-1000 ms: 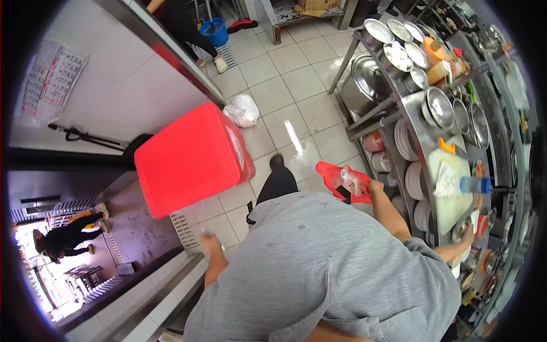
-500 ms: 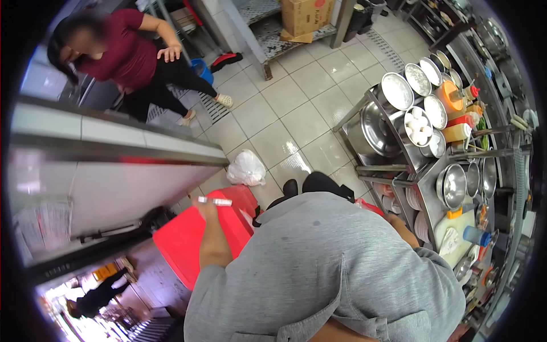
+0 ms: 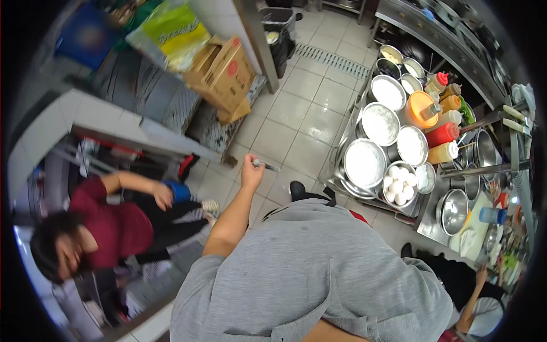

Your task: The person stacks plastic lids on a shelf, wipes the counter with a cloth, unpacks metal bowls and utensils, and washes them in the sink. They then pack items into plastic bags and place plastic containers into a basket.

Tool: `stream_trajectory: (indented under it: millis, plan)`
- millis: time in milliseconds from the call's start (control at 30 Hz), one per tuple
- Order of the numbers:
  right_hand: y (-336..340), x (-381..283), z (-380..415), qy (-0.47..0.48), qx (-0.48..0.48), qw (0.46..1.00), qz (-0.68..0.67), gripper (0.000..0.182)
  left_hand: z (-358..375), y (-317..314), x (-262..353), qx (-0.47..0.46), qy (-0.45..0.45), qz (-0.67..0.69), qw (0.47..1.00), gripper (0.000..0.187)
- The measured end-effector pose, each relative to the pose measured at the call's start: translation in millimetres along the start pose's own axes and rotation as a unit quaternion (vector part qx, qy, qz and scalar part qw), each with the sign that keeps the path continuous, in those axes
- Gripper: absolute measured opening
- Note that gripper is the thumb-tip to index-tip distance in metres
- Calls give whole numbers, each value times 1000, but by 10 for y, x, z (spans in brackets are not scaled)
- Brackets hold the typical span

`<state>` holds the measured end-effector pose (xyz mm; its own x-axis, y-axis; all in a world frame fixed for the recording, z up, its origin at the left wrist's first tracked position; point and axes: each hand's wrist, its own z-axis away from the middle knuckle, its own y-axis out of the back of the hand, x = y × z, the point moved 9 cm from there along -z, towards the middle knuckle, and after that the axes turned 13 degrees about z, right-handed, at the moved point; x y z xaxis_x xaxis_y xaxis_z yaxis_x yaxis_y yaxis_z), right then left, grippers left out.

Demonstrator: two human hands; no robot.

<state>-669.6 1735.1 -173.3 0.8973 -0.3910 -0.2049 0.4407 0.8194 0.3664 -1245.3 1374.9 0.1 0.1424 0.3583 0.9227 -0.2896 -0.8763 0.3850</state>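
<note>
My left hand [image 3: 251, 172] is stretched out in front of me over the tiled floor, its fingers closed around a thin, whitish stick-like item [image 3: 267, 166]. Its markings are too small to read, and I cannot make out its kind. Nothing else touches that hand. My right hand is hidden behind my grey shirt [image 3: 313, 262]. A bit of something red [image 3: 359, 217] shows at the shirt's right edge. Ahead to the right stands a steel cart with metal bowls of white powder [image 3: 380, 124] and a bowl of white eggs [image 3: 400, 185].
Squeeze bottles [image 3: 443, 153] and an orange-lidded tub [image 3: 422, 109] stand beside the bowls. A cardboard box [image 3: 225, 77] sits on a low shelf at left. A co-worker in maroon [image 3: 114, 222] is at left, another person [image 3: 481, 313] at lower right. A black bin [image 3: 279, 40] stands ahead.
My view has moved forward and turned: the red bin and white bag have left it, and the bowls are nearer. My left hand has swung forward with the item. Another person appears at lower right.
</note>
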Motion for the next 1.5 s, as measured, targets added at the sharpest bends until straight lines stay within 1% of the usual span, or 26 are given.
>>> stream_trajectory:
  millis: [133, 200, 333, 400, 433, 467, 533, 600, 667, 733, 800, 900, 967, 1000, 1033, 1133, 1167, 1200, 1233, 1267, 1333, 1367, 1400, 1433, 1467, 1500]
  plan:
    - [-230, -348, 107, -21, 15, 996, -83, 38, -952, -226, 422, -83, 1, -73, 994, 28]
    - [-391, -564, 115, -25, 22, 991, -130, 39, -1435, -341, 336, -91, 16, -19, 996, 29]
    - [-800, -996, 127, -41, 28, 972, -228, 39, -2378, -822, 202, -147, 5, -2, 989, 25]
    - [-1027, -1180, 146, -55, 34, 959, -277, 40, -2847, -1155, 472, -177, -134, -52, 974, 19]
    - [-1125, -1270, 157, -63, 41, 950, -302, 40, -3152, -1330, 508, -193, -134, -35, 971, 11]
    - [-1229, -1367, 171, -72, 47, 942, -325, 40, -3469, -1491, 629, -206, -142, -35, 968, 11]
    - [-1454, -1548, 228, -92, 54, 923, -369, 41, -4101, -1828, 896, -258, -131, -171, 942, 8]
    - [-1679, -1760, 339, -111, 61, 906, -405, 41, -4793, -2084, 1211, -265, -201, -250, 909, 6]
    - [-1879, -1946, 451, -127, 68, 889, -435, 41, -5524, -2268, 1493, -282, -207, -337, 874, 11]
    - [-2043, -2102, 564, -142, 76, 871, -463, 42, -6405, -2419, 1469, -239, -207, -419, 851, 19]
    - [-2220, -2187, 682, -156, 84, 854, -489, 42, -6887, -2408, 1743, -210, -198, -483, 827, 26]
    - [-2498, -2285, 854, -172, 91, 832, -520, 43, -7293, -2675, 1526, -269, -152, -523, 794, 27]
    - [-2654, -2322, 949, -180, 96, 818, -537, 43, -7206, -3041, 1096, -338, -143, -530, 764, 28]
    - [-2744, -2339, 991, -183, 99, 811, -547, 43, -6943, -3131, 1076, -352, -160, -509, 769, 29]
    - [-2844, -2350, 1037, -183, 98, 803, -559, 44, -6668, -3227, 1035, -373, -123, -494, 776, 30]
    - [-3252, -2325, 1216, -178, 110, 768, -606, 44, -5650, -3524, 460, -533, -73, -443, 717, 33]
    - [-3440, -2297, 1203, -171, 112, 751, -628, 44, -5273, -3690, 147, -609, -104, -438, 653, 35]
    - [-3622, -2325, 1119, -152, 101, 731, -657, 45, -4884, -3811, -140, -686, -92, -411, 593, 37]
    - [-3832, -2488, 1243, -123, 86, 702, -697, 45, -4539, -3888, -356, -718, -166, -370, 566, 40]
    - [-3999, -2663, 1200, -83, 63, 681, -724, 45, -4210, -3977, -606, -778, -174, -328, 507, 41]
    - [-4065, -2918, 1271, -137, 170, 657, -722, 35, -3661, -3730, 61, -837, -177, -296, 425, 40]
    - [-4133, -3063, 1348, -155, 202, 638, -727, 30, -3431, -3713, 188, -868, -187, -269, 372, 42]
    - [-4189, -3173, 1485, -169, 215, 631, -726, 26, -3230, -3729, 296, -896, -189, -244, 318, 43]
    - [-4288, -3223, 1594, -186, 211, 651, -705, 26, -3036, -3714, 387, -909, -212, -249, 259, 43]
    - [-4426, -3277, 1678, -202, 201, 676, -680, 26, -2931, -3753, 453, -911, -201, -259, 249, 45]
    - [-4557, -3306, 1727, -217, 220, 662, -683, 24, -2835, -3830, 486, -912, -189, -269, 246, 46]
